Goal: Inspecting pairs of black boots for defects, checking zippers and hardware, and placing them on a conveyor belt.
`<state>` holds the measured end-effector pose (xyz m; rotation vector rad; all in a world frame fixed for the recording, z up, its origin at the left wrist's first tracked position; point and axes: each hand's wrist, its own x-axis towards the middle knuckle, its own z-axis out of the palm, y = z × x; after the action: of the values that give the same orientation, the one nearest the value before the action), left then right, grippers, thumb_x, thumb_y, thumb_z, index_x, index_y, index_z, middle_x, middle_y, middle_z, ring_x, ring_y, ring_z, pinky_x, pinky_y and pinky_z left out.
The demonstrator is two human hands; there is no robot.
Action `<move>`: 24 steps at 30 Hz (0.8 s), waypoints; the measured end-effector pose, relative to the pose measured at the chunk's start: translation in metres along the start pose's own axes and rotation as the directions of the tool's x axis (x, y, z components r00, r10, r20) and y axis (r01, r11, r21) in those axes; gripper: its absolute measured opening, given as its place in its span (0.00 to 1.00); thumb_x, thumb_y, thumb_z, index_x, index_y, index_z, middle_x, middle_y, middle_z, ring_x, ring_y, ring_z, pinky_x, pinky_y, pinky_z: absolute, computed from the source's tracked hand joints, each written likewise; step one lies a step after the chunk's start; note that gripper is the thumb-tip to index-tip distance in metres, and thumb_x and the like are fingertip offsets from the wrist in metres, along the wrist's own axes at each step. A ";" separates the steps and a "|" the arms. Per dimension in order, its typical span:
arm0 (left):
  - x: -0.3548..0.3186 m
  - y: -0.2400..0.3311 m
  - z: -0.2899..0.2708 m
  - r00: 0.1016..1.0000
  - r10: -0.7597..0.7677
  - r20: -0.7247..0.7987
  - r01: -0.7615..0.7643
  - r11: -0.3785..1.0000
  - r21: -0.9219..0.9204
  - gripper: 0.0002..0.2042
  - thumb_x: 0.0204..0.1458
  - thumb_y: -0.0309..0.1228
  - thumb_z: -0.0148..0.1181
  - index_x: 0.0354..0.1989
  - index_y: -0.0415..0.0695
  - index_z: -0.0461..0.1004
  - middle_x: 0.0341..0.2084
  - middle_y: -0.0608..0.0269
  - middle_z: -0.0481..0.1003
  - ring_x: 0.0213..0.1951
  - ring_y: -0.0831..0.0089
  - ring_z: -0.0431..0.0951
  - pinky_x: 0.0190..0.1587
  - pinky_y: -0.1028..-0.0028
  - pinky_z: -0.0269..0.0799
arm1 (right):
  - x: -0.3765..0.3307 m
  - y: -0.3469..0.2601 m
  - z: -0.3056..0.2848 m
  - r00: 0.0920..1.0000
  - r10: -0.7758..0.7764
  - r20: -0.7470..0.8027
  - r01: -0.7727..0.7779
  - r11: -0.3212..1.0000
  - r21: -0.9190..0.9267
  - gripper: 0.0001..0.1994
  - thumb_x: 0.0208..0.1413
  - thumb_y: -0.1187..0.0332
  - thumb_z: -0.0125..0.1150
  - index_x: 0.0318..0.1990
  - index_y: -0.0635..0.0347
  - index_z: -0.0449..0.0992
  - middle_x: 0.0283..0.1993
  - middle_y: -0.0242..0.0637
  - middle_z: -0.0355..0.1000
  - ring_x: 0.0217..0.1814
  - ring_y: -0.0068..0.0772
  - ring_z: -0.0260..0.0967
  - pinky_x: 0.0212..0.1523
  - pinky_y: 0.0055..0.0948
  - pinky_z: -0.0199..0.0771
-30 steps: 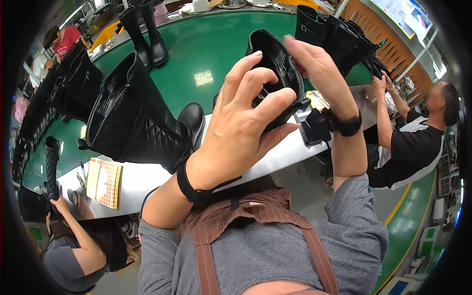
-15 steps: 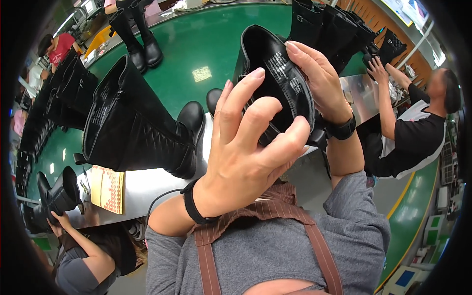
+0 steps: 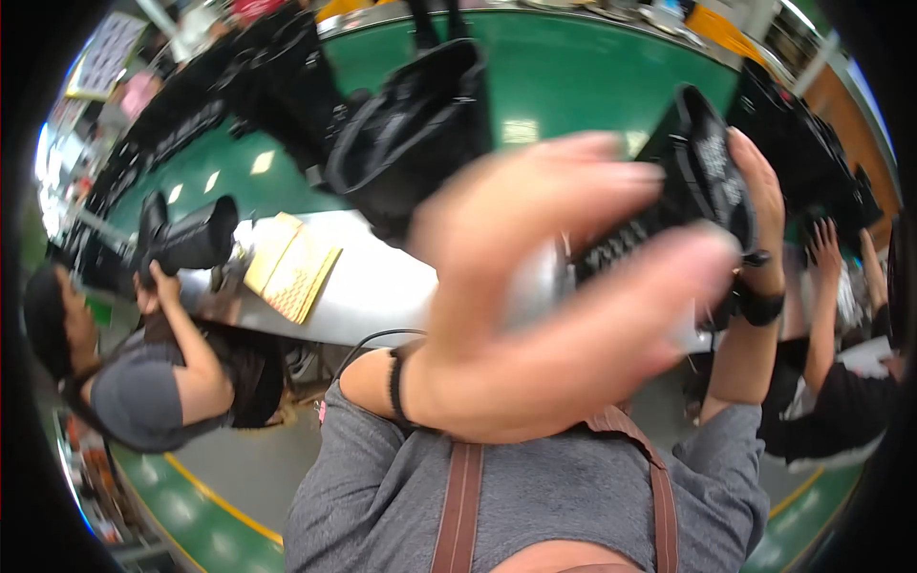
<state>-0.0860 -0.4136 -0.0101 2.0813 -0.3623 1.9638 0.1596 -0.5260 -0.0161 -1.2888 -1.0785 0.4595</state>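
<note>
A tall black boot [image 3: 702, 158] is in my right hand [image 3: 761, 205], whose fingers wrap the rim at the top of its shaft. Pale print shows on the boot's lining. My left hand [image 3: 535, 296], smeared by motion, is raised in front of the boot with thumb and fingers apart and nothing between them. It covers part of the boot, and whether it touches it I cannot tell. Left of that hand, another tall black boot [image 3: 411, 143] has its open top facing me.
A yellow sheet of stickers [image 3: 291, 267] lies on the metal worktop [image 3: 368, 277]. At left a co-worker [image 3: 143, 382] handles a black boot [image 3: 196, 234]. Another person's hand [image 3: 826, 248] is at far right. Black boots line the green conveyor [image 3: 564, 76] on both sides.
My view has swung left. The left hand has come away from the boot's opening, closer to the camera. My right hand keeps its grip on the boot.
</note>
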 end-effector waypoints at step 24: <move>-0.005 -0.089 -0.112 0.402 -0.862 0.308 0.828 0.198 -0.525 0.27 0.54 0.22 0.47 0.65 0.36 0.54 0.31 0.67 0.71 0.35 0.84 0.71 0.41 0.84 0.66 | 0.002 0.053 -0.010 0.950 -0.306 -0.055 0.247 0.850 -0.465 0.20 0.62 0.74 0.50 0.61 0.68 0.62 0.57 0.47 0.67 0.53 0.33 0.71 0.57 0.29 0.72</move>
<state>-0.1598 -0.2912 -0.0107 1.2520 0.1821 0.9611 0.1835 -0.5149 -0.0628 -1.5120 -1.2853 -0.1073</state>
